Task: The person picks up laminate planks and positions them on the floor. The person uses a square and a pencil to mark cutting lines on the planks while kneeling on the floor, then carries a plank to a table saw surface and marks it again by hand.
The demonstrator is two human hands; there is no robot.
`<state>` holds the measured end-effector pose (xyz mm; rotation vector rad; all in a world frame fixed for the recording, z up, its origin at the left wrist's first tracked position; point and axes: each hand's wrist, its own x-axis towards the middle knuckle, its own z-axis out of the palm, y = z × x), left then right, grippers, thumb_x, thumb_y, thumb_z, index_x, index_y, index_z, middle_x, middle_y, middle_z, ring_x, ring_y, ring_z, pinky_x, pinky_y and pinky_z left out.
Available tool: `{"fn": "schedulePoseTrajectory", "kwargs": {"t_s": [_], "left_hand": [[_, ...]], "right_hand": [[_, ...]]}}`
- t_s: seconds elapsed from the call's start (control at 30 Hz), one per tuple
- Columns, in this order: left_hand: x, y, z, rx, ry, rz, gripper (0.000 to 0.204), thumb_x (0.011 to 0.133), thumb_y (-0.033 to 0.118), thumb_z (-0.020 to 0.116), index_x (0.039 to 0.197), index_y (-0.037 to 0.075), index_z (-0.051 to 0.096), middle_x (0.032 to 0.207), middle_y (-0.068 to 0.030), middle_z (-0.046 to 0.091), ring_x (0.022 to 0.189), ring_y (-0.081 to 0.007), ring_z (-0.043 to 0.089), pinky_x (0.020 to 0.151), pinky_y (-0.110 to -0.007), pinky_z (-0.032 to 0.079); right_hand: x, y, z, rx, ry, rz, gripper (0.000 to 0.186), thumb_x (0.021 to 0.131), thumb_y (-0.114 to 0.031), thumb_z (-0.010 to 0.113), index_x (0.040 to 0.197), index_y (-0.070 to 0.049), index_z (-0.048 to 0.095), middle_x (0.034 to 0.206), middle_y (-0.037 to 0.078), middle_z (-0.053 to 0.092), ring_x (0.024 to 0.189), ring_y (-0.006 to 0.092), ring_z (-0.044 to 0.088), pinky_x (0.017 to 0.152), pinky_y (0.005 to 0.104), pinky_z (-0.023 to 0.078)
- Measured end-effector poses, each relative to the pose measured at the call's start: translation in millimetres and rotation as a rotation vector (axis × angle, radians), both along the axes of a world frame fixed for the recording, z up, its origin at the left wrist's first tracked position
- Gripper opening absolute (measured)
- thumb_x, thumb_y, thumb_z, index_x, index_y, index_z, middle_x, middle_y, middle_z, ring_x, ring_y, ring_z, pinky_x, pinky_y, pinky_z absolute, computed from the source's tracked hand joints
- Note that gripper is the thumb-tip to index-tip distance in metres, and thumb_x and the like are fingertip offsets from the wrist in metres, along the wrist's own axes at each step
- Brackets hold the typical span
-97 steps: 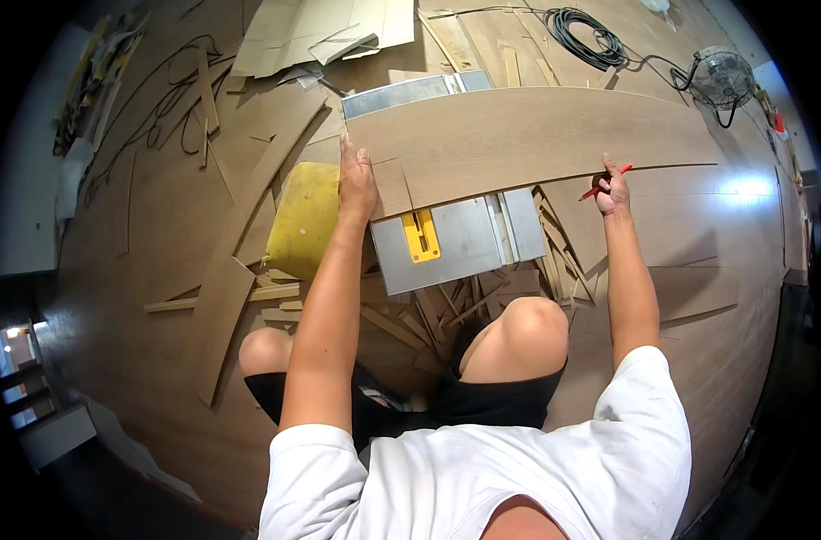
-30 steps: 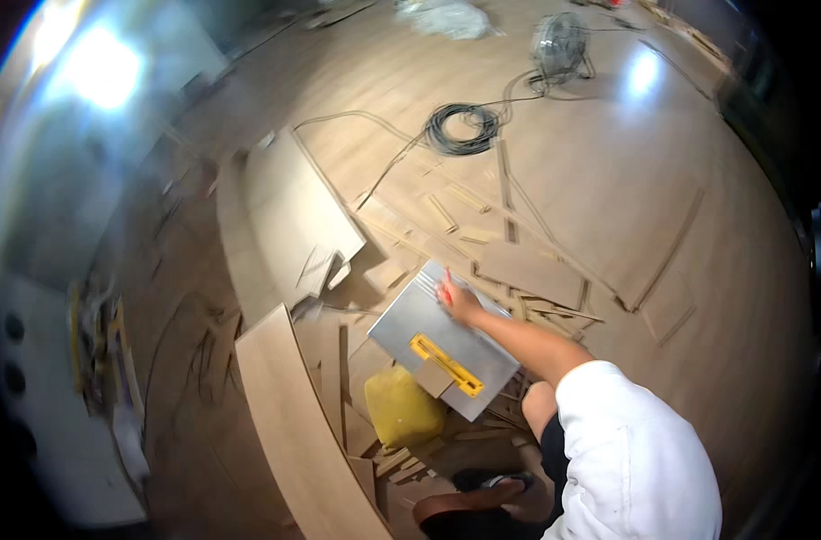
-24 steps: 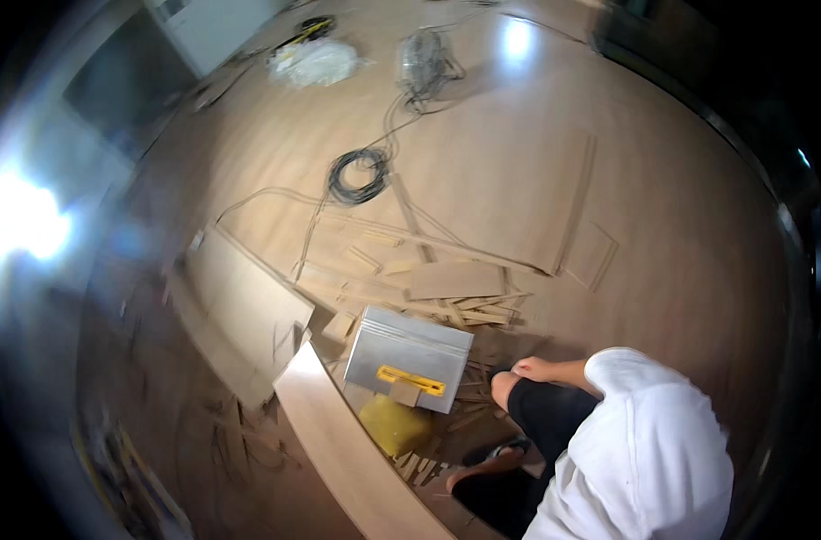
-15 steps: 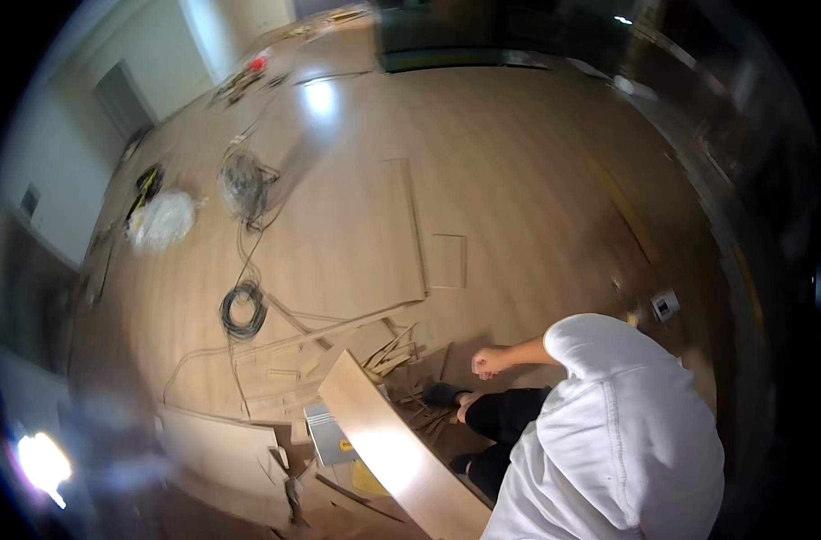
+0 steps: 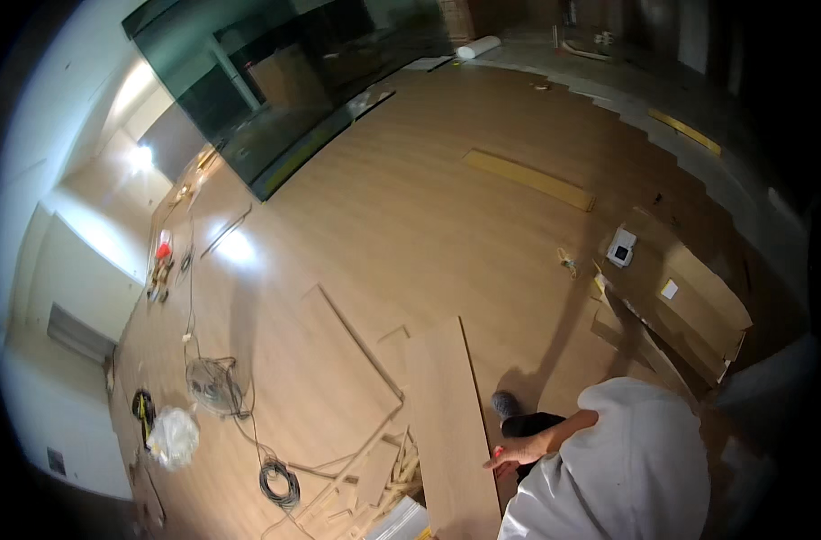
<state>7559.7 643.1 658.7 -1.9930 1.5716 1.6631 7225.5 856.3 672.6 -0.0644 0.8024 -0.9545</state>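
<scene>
A long pale wood-look floor plank [image 5: 448, 423] rises from the lower edge, left of my legs, its lower end cut off by the picture. My right hand [image 5: 516, 453] is beside the plank's right edge, fingers closed around a small red object [image 5: 498, 452] that is mostly hidden. Whether the hand touches the plank I cannot tell. My left hand is out of view. One of my shoes [image 5: 505, 404] shows just above the right hand. Wood offcuts [image 5: 401, 472] lie left of the plank, near a grey flat-topped thing [image 5: 400, 522].
An opened cardboard carton [image 5: 690, 301] lies at right, with a small white box [image 5: 621, 247] on it. A yellowish strip [image 5: 529, 180] lies farther off. At left are a coiled cable [image 5: 279, 484], a fan [image 5: 214, 385] and a plastic bag [image 5: 173, 438]. Dark glass panels [image 5: 293, 90] stand behind.
The view has swung right, bringing the carton into sight. The plank now points more upright in the picture, and my right hand has come close to its edge.
</scene>
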Motion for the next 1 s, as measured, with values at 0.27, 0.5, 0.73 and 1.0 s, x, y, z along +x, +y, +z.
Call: {"fn": "schedulePoseTrajectory", "kwargs": {"t_s": [0.27, 0.5, 0.73, 1.0], "left_hand": [[-228, -79, -12, 0.191, -0.026, -0.204, 0.072, 0.092, 0.069, 0.043, 0.095, -0.001, 0.060, 0.075, -0.0067, 0.057, 0.066, -0.0207, 0.052, 0.062, -0.033, 0.044], [-426, -154, -20, 0.340, -0.081, -0.391, 0.080, 0.091, 0.073, 0.039, 0.099, -0.003, 0.063, 0.076, -0.0085, 0.060, 0.066, -0.0222, 0.055, 0.064, -0.033, 0.046], [-690, -205, -37, 0.150, -0.107, -0.692, 0.090, 0.083, 0.085, 0.037, 0.095, 0.001, 0.067, 0.064, -0.0055, 0.053, 0.052, -0.0216, 0.049, 0.047, -0.036, 0.038], [-899, -318, -125, 0.369, 0.046, -0.567, 0.070, 0.083, 0.082, 0.044, 0.077, 0.015, 0.063, 0.055, 0.0017, 0.046, 0.039, -0.0121, 0.036, 0.036, -0.029, 0.027]], "right_hand": [[-181, -42, 56, -0.013, 0.205, -0.363, 0.024, 0.091, -0.016, 0.068, 0.108, 0.001, 0.065, 0.097, 0.012, 0.072, 0.084, 0.0209, 0.071, 0.079, 0.0338, 0.059], [-284, -99, 81, 0.020, 0.673, -0.374, 0.031, 0.085, -0.021, 0.072, 0.099, 0.005, 0.065, 0.087, 0.011, 0.071, 0.071, 0.0210, 0.072, 0.065, 0.0315, 0.060], [-457, -174, 129, 0.103, 0.830, -0.374, 0.046, 0.087, -0.040, 0.072, 0.087, 0.004, 0.060, 0.079, 0.010, 0.068, 0.064, 0.0179, 0.071, 0.057, 0.0261, 0.057], [-720, -205, 3, -0.082, 0.792, -0.642, 0.035, 0.096, -0.033, 0.065, 0.104, 0.002, 0.064, 0.096, 0.011, 0.071, 0.092, 0.0188, 0.070, 0.078, 0.0319, 0.058]]}}
